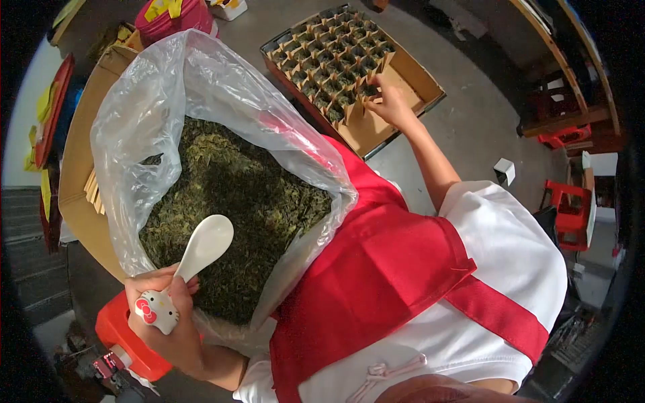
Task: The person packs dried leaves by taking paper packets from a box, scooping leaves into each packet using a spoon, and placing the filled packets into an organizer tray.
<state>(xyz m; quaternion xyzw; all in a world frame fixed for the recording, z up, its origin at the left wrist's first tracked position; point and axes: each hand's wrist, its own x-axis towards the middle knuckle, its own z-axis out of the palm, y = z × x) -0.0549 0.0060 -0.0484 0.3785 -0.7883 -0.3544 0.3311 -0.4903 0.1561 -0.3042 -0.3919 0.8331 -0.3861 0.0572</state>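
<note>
- Holds a white spoon (209, 242) by its cat-faced handle in the left hand (161, 302), with fingers wrapped around it, at the near edge of an open plastic bag (127, 127) of dark dried leaves (235, 181).
- Reaches with the right hand (393, 107) to the divided carton (416, 74) beyond the bag, with thumb and forefinger slightly apart at the cardboard dividers (346, 127); cannot tell of any pinch on them.
- Shows dark, leafy contents in many cells.
- Looks like a step of tending the cells, with the spoon held aside.
- Seems to call next for a light touch at the dividers, without bending or spilling, and for a steady spoon.
</note>
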